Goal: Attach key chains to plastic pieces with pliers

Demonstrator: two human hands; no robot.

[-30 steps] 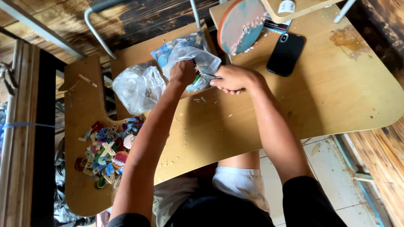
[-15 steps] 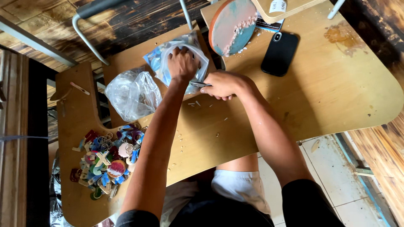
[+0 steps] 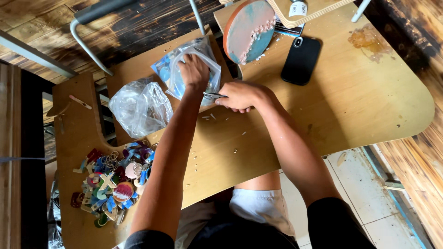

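The left hand (image 3: 194, 71) is pressed, fingers curled together, onto a clear plastic bag of blue pieces (image 3: 177, 76) that lies at the far edge of the wooden table (image 3: 350, 115), while the right hand (image 3: 239, 96) is closed around a small metal tool (image 3: 213, 95), seemingly pliers, whose tip is pointed toward that bag. A crumpled clear bag (image 3: 138, 108) is seen just left of it, a heap of colourful keychain charms (image 3: 113, 180) nearer the body, and a black phone (image 3: 301, 60) beside a round teal-and-orange disc (image 3: 247, 30) farther right.
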